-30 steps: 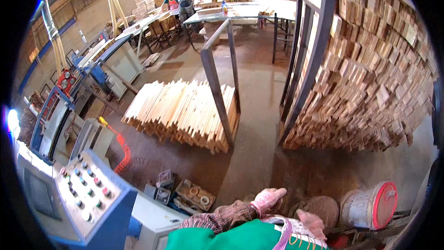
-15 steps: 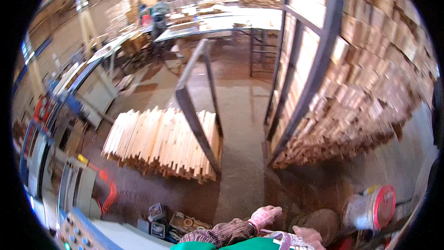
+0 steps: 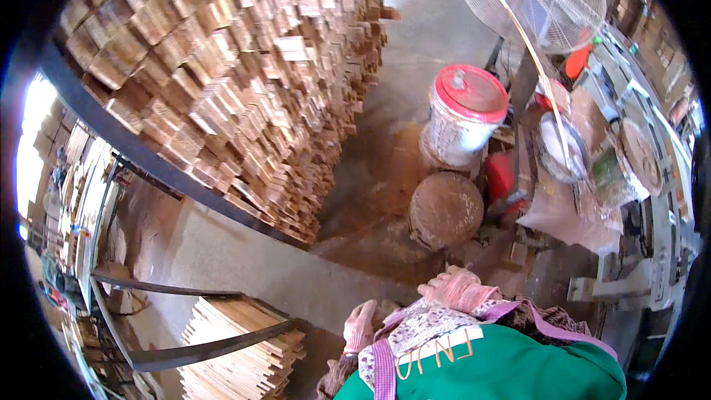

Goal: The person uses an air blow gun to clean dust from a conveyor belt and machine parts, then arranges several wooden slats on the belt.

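My left hand (image 3: 361, 327), in a pinkish knitted glove, is at the lower middle beside a floral apron with purple trim (image 3: 426, 330). Its fingers look curled, and whatever may be in them is hidden. My right hand (image 3: 461, 290), gloved alike, lies across the apron's upper edge with its fingers bent inward; I cannot make out anything in its grasp. A round brown lidded drum (image 3: 446, 210) stands just beyond the right hand. Behind that is a whitish bucket with a red-rimmed lid (image 3: 466, 130).
A tall stack of cut wood blocks (image 3: 244, 89) fills the upper left behind a dark metal frame (image 3: 170, 167). Lower left, another frame (image 3: 215, 348) stands by light wood strips (image 3: 229, 367). A caged fan (image 3: 527, 0), basin with stick (image 3: 559, 150) and machinery (image 3: 659, 178) line the right.
My view has swung to the right, so the block stack now lies left and the bucket, drum and fan sit ahead. Both gloved hands remain near the apron, the right one now showing more fully.
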The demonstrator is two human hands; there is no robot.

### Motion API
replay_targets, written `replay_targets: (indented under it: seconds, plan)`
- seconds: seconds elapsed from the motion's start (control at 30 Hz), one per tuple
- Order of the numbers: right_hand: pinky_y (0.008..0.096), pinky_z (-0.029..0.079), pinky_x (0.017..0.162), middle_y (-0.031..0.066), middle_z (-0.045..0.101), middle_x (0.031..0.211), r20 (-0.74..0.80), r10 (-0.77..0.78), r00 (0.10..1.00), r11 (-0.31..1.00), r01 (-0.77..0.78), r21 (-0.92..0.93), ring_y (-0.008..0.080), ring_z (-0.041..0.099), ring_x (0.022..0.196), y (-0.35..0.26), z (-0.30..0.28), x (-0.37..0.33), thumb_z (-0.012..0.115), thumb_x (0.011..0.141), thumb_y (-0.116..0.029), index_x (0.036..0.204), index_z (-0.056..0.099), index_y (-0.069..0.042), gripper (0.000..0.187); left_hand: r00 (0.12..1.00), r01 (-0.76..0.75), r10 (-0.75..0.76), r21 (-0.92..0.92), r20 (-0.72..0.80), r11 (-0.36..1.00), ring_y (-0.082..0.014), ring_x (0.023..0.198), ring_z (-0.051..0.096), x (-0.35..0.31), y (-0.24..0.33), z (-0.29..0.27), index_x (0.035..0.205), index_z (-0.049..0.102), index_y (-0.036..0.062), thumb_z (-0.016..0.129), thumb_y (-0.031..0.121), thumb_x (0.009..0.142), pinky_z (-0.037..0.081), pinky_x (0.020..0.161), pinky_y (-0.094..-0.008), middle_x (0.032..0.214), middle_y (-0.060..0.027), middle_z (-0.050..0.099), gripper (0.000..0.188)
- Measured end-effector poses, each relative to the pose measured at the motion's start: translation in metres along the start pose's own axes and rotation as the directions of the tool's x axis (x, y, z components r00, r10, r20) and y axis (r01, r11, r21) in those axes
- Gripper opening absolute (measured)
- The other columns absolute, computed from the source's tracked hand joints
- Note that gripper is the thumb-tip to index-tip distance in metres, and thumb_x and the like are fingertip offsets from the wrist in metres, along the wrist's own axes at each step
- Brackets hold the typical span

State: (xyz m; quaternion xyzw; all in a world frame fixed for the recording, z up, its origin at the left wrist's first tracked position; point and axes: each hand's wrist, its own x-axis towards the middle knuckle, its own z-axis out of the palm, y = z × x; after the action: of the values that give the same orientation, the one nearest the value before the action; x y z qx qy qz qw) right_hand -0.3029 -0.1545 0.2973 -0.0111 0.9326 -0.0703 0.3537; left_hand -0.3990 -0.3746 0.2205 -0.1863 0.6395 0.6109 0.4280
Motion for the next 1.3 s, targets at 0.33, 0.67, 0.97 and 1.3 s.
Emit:
replay_targets:
  seconds: [0.33, 0.67, 0.97, 1.3]
  plan:
    - [0.0428, 0.039, 0.103, 0.0101, 0.061, 0.13, -0.079, 0.145, 0.986, 0.914, -0.103, 0.392, 0.0277, 0.054, 0.125, 0.054, 0.074, -0.081, 0.05, 0.095, -0.04, 0.129, 0.051, -0.013, 0.044, 0.955, -0.257, 0.2, 0.274, 0.219, 0.927, -0.0132, 0.075, 0.061, -0.002, -0.011, 0.092, 0.106, 0.068, 0.0018, 0.068, 0.029, 0.088, 0.05, 0.068, -0.0269, 0.09, -0.0046, 0.067, 0.032]
    - [0.0462, 0.041, 0.103, 0.0108, 0.062, 0.128, -0.135, 0.294, 0.946, 0.829, -0.182, 0.528, 0.0288, 0.058, 0.122, 0.112, 0.136, -0.168, 0.053, 0.092, -0.046, 0.133, 0.05, -0.014, 0.052, 0.927, -0.219, 0.033, 0.467, 0.374, 0.857, -0.013, 0.076, 0.063, -0.031, -0.055, 0.218, 0.107, 0.068, 0.0016, 0.068, 0.031, 0.091, 0.052, 0.066, -0.0278, 0.091, -0.0056, 0.067, 0.033]
    - [0.044, 0.043, 0.101, 0.0092, 0.064, 0.125, -0.003, 0.632, 0.775, 0.532, -0.43, 0.729, 0.0281, 0.061, 0.118, 0.107, 0.196, -0.221, 0.055, 0.091, -0.045, 0.128, 0.054, -0.017, 0.047, 0.661, -0.58, -0.1, 0.59, 0.744, 0.561, -0.0217, 0.084, 0.066, 0.027, -0.093, 0.291, 0.11, 0.066, 0.0079, 0.073, 0.02, 0.081, 0.054, 0.076, -0.035, 0.094, -0.0063, 0.069, 0.032]
    - [0.0428, 0.041, 0.103, 0.0078, 0.064, 0.123, 0.129, 0.806, 0.578, 0.187, -0.454, 0.871, 0.0281, 0.059, 0.117, 0.098, 0.285, -0.288, 0.051, 0.093, -0.045, 0.131, 0.052, -0.016, 0.048, 0.726, -0.206, -0.505, 0.847, 0.468, 0.489, -0.0181, 0.08, 0.066, -0.074, -0.141, 0.432, 0.106, 0.068, 0.0058, 0.071, 0.022, 0.085, 0.054, 0.076, -0.0331, 0.092, -0.0064, 0.07, 0.027]
